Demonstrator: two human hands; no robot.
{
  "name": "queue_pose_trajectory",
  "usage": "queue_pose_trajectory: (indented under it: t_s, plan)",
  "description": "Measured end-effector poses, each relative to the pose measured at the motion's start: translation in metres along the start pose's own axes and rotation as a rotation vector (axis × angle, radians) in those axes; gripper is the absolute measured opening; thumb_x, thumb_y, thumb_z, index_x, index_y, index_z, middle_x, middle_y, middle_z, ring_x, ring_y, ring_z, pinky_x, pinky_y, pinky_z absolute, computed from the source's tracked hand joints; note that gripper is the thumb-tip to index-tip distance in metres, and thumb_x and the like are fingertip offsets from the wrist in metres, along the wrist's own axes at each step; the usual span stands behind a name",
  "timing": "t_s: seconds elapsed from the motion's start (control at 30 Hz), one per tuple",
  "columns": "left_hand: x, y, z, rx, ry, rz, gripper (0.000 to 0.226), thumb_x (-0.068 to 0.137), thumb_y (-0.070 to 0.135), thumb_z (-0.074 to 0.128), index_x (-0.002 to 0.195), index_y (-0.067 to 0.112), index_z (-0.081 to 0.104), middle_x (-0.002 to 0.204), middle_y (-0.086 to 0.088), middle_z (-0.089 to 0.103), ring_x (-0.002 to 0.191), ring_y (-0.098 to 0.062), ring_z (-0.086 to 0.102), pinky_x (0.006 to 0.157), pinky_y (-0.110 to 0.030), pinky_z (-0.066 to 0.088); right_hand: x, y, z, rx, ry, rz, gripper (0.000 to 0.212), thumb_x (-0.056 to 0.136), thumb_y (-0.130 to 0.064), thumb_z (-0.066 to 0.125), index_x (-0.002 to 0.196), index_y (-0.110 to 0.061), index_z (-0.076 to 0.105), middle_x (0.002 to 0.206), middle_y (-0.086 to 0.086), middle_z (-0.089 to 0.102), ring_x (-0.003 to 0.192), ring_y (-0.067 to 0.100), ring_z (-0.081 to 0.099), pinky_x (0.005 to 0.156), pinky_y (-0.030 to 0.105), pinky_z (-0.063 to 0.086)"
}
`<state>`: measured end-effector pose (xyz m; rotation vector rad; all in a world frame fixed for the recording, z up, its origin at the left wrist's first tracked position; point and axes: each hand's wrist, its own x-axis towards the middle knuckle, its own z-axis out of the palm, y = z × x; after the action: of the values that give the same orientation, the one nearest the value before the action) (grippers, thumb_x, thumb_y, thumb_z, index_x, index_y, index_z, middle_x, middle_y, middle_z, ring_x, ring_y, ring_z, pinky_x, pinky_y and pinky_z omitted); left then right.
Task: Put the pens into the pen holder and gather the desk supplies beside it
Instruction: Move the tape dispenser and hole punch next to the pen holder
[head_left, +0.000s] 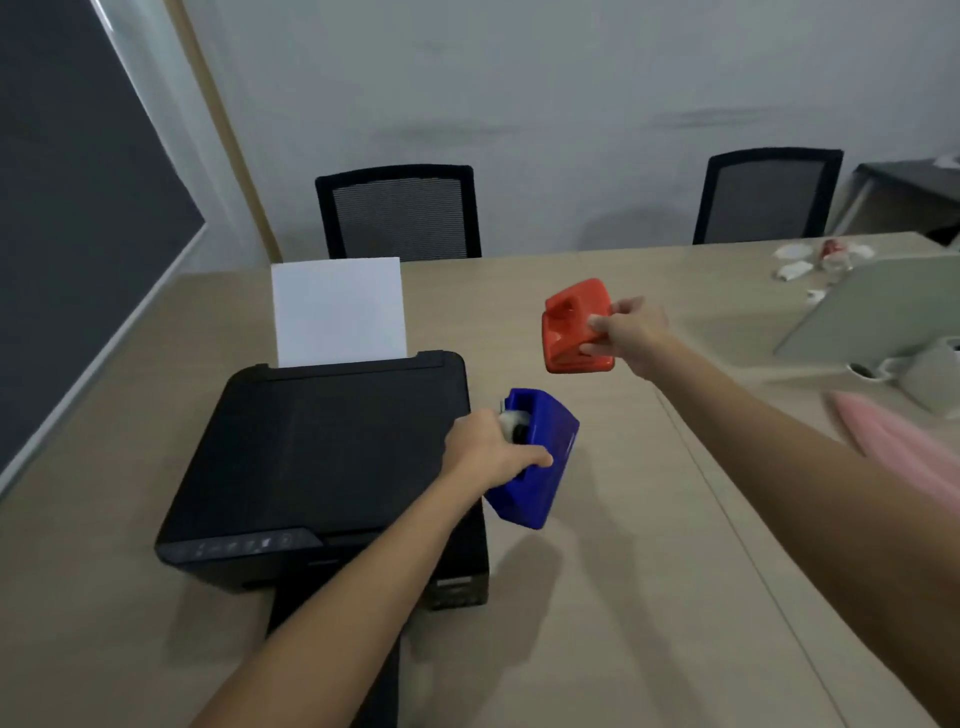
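Note:
My left hand (488, 452) grips a blue tape dispenser (545, 467) and holds it tilted above the table, just right of the printer. My right hand (631, 330) grips a red-orange plastic desk item (571, 327), perhaps a second tape dispenser, and holds it in the air farther back over the table. No pens or pen holder are in view.
A black printer (322, 457) with white paper (337, 312) in its tray stands at the left of the beige table (623, 597). An open laptop (872, 306), white cups (930, 374), pink cloth (904, 452) and small clutter (821, 260) are at right. Two black chairs (400, 213) stand behind.

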<state>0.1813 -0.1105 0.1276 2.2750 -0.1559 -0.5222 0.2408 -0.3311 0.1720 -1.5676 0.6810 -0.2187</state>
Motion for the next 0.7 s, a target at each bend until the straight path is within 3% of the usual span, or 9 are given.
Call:
queue_pose_trajectory:
  t_s: [0.1,0.27,0.4,0.5,0.7]
  plan:
    - [0.01,0.002,0.061,0.106,-0.106,-0.041,0.066,0.044,0.057,0.077,0.103,0.028,0.066,0.097,0.001,0.07,0.084,-0.019,0.067,0.068,-0.032,0.059,0.023,0.04,-0.033,-0.005,0.074,0.07,0.03,0.084,0.001,0.065,0.109,0.001,0.051,0.127,0.027,0.051,0.064,0.028,0.062,0.042,0.033,0.059]
    - [0.02,-0.022,0.119,0.226,-0.09,-0.19,0.064,0.054,0.048,0.08,0.108,0.02,0.063,0.109,-0.003,0.068,0.097,-0.026,0.067,0.074,-0.034,0.059,0.045,0.108,-0.059,-0.072,0.114,0.211,0.041,0.084,0.0,0.066,0.122,0.005,0.052,0.116,0.022,0.056,0.056,0.026,0.063,0.041,0.032,0.058]
    - [0.033,-0.044,0.13,0.222,-0.001,-0.324,0.056,0.069,0.037,0.077,0.115,0.013,0.058,0.117,-0.009,0.065,0.109,-0.029,0.062,0.083,-0.036,0.057,0.048,0.157,-0.057,-0.129,0.084,0.305,0.026,0.082,0.001,0.066,0.106,0.0,0.055,0.104,0.018,0.053,0.053,0.024,0.061,0.038,0.032,0.057]
    - [0.037,-0.054,0.135,0.185,0.061,-0.372,0.049,0.076,0.029,0.076,0.118,0.01,0.059,0.12,-0.009,0.065,0.112,-0.028,0.062,0.082,-0.035,0.054,0.041,0.178,-0.048,-0.155,0.059,0.322,0.021,0.083,0.002,0.065,0.098,-0.006,0.053,0.1,0.019,0.054,0.053,0.026,0.061,0.035,0.03,0.055]
    - [0.057,-0.055,0.142,0.137,0.158,-0.44,0.05,0.074,0.028,0.078,0.116,0.01,0.059,0.115,-0.01,0.067,0.103,-0.028,0.066,0.08,-0.038,0.059,0.043,0.199,-0.018,-0.19,0.007,0.34,0.023,0.084,0.0,0.065,0.105,-0.006,0.056,0.101,0.017,0.055,0.077,0.035,0.065,0.042,0.033,0.058]
